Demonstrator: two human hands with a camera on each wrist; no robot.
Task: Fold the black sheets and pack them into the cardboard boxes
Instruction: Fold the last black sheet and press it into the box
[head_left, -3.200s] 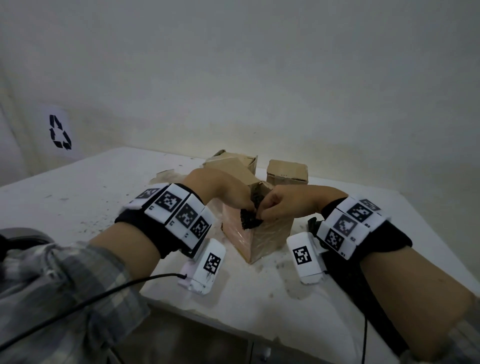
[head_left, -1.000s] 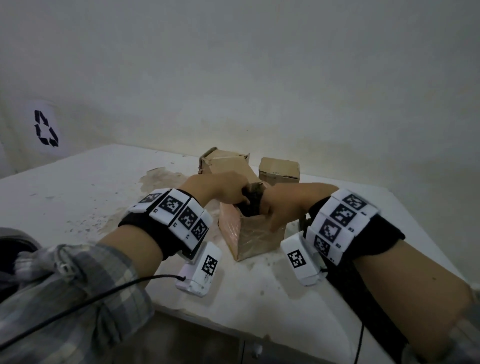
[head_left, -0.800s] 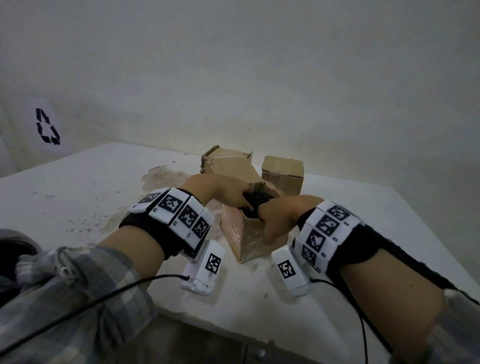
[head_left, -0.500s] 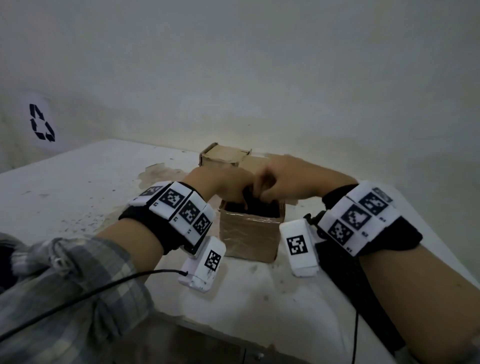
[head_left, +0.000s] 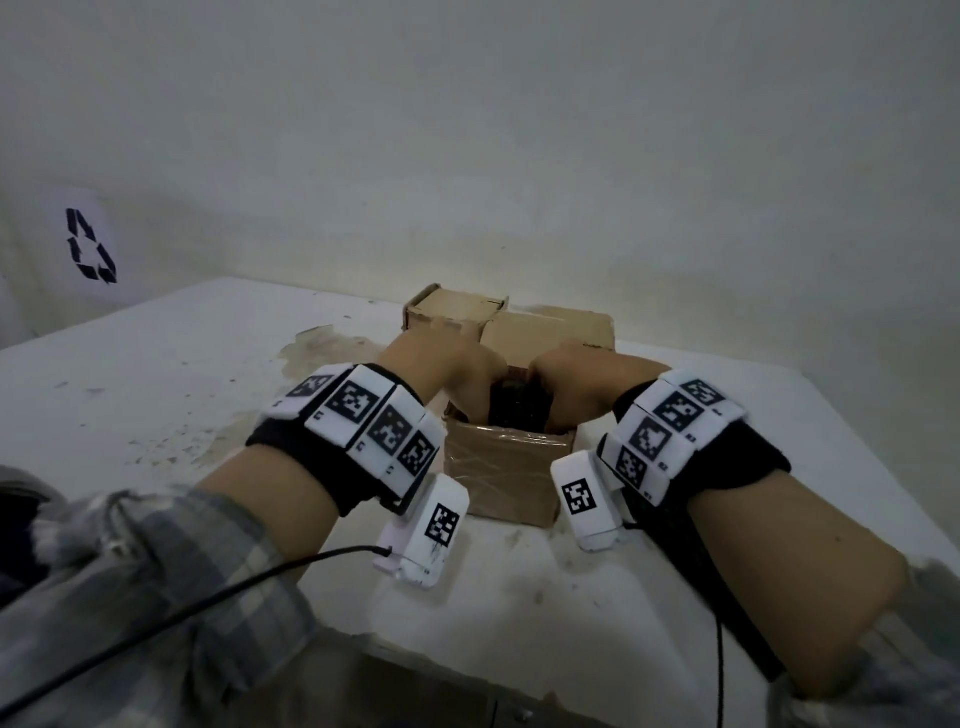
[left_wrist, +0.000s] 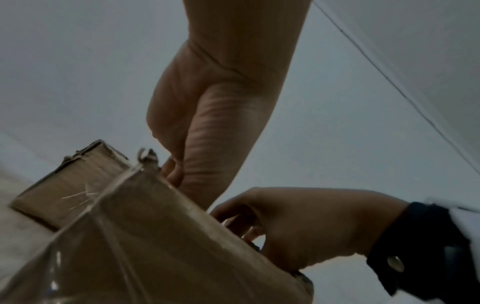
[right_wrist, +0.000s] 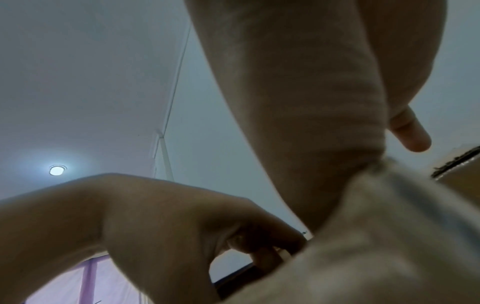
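Note:
An open, tape-wrapped cardboard box stands at the middle of the white table. A crumpled black sheet fills its opening. My left hand dips into the box from the left, its curled fingers on the sheet. My right hand dips in from the right. In the left wrist view the right hand curls over the rim of the box, and its fingertips are hidden inside. In the right wrist view its thumb sticks out free.
Two closed cardboard boxes stand side by side just behind the open one, near the wall. A stained patch marks the table to the left. The table's front edge is close under my forearms.
The box was turned square to me and now sits still. Both hands, which held the sheet above the opening, have sunk lower, and the sheet lies deeper in the box.

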